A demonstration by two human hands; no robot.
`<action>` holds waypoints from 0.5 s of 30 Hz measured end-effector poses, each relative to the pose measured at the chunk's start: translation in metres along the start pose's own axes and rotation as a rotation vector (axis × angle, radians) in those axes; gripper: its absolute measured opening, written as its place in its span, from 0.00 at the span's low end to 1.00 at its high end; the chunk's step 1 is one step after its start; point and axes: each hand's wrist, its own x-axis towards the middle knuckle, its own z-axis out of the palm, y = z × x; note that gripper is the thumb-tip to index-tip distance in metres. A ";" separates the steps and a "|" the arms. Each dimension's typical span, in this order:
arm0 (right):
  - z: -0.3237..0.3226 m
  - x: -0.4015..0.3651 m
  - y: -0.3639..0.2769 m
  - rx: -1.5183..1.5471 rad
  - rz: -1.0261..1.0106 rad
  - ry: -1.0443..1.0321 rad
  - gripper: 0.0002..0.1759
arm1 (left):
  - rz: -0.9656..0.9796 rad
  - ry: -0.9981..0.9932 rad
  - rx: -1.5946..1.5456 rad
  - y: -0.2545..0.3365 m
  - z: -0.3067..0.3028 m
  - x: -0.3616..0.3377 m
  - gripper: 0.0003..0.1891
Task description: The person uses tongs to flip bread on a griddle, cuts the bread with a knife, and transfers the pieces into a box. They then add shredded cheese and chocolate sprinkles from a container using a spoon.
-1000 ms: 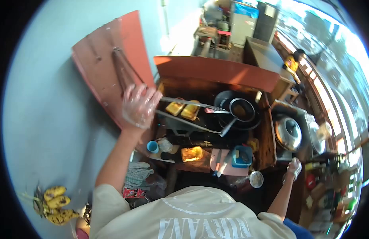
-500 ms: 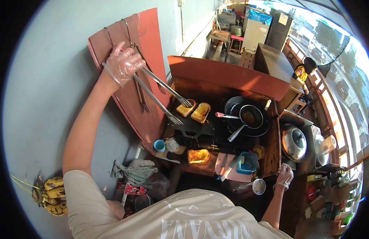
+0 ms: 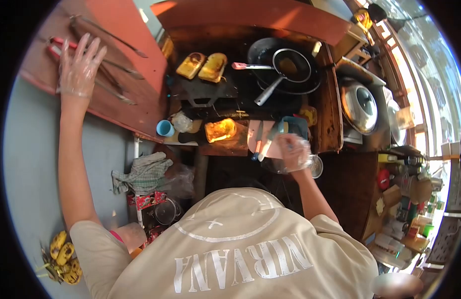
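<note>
Left hand fingers splayed flat over the tongs; right hand curled, its hold unclear.

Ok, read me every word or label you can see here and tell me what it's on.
"NIRVANA": on the beige shirt, seen upside down.
Red packets below the counter: print too small to read.
Jars and bottles at right: labels blurred.

Strong daylight glares in from the right, the cooking area lies in shadow, and fisheye distortion bends the edges.
</note>
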 end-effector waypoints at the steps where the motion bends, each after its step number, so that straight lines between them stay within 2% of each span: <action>1: 0.010 -0.008 0.001 -0.060 0.032 -0.127 0.08 | -0.007 -0.078 0.026 0.014 -0.012 0.000 0.24; 3: 0.039 -0.038 0.026 0.057 0.059 -0.215 0.10 | -0.079 -0.110 -0.020 0.043 -0.034 -0.008 0.27; 5: 0.067 -0.063 0.066 -0.294 0.006 -0.508 0.10 | -0.138 -0.167 -0.116 0.091 -0.060 -0.011 0.29; 6: 0.072 -0.070 0.075 -0.294 0.029 -0.507 0.10 | -0.138 -0.032 -0.327 0.127 -0.052 -0.021 0.29; 7: 0.076 -0.079 0.082 -0.203 0.269 -0.590 0.13 | -0.199 0.084 -0.625 0.180 -0.038 -0.029 0.21; 8: 0.083 -0.084 0.090 -0.106 0.507 -0.665 0.16 | -0.281 -0.017 -0.983 0.230 -0.060 -0.020 0.13; 9: 0.096 -0.088 0.102 -0.104 0.528 -0.663 0.16 | -0.353 -0.191 -1.223 0.295 -0.057 -0.028 0.10; 10: 0.112 -0.092 0.117 0.141 0.952 -0.682 0.16 | -0.269 -0.403 -1.391 0.353 -0.052 -0.031 0.10; 11: 0.129 -0.095 0.134 0.399 1.364 -0.668 0.17 | -0.224 -0.514 -1.590 0.419 -0.040 -0.037 0.09; 13: 0.158 -0.112 0.166 0.461 1.468 -0.614 0.15 | -0.132 -0.582 -1.398 0.525 -0.038 -0.039 0.11; 14: 0.169 -0.122 0.182 0.668 1.508 -0.470 0.15 | -0.016 -0.590 -1.367 0.561 -0.035 -0.034 0.13; 15: 0.184 -0.137 0.203 0.871 1.531 -0.315 0.14 | -0.028 -0.646 -1.379 0.593 -0.028 -0.032 0.13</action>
